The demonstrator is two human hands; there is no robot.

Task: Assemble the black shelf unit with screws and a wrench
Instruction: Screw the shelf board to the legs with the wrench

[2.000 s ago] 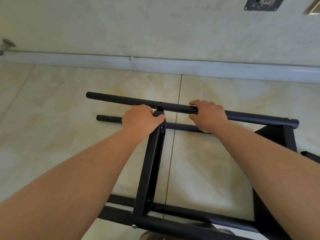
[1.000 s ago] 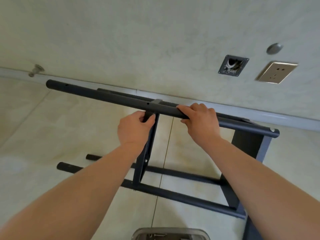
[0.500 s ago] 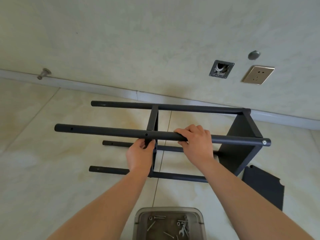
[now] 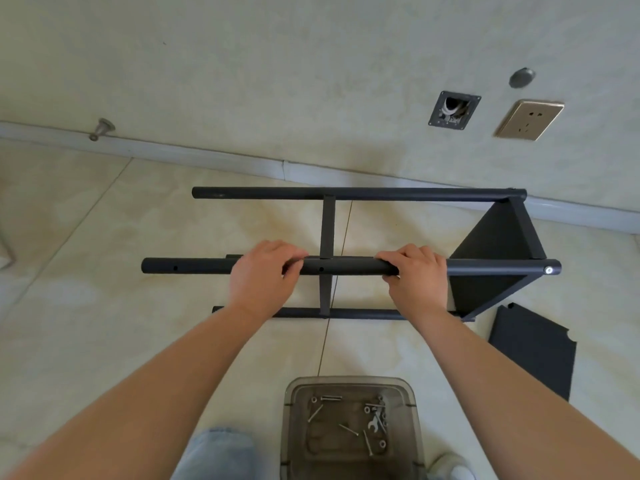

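Where fingers [image 4: 389, 258] curl, seemingly tube [image 4: 346, 266]

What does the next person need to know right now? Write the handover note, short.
Hands: left hand and right hand both grip the near top pole of the black shelf frame, which lies on its side on the floor.
Things: one shelf panel is fitted at the right end; a screw head shows at the pole's end. A loose panel lies on the floor to the right. Screws and a small wrench sit in the clear bin by the knees.
Done: four poles, a middle crosspiece, end shelf joined.
Left: holes on the pole's left part look empty; loose panel unfitted.
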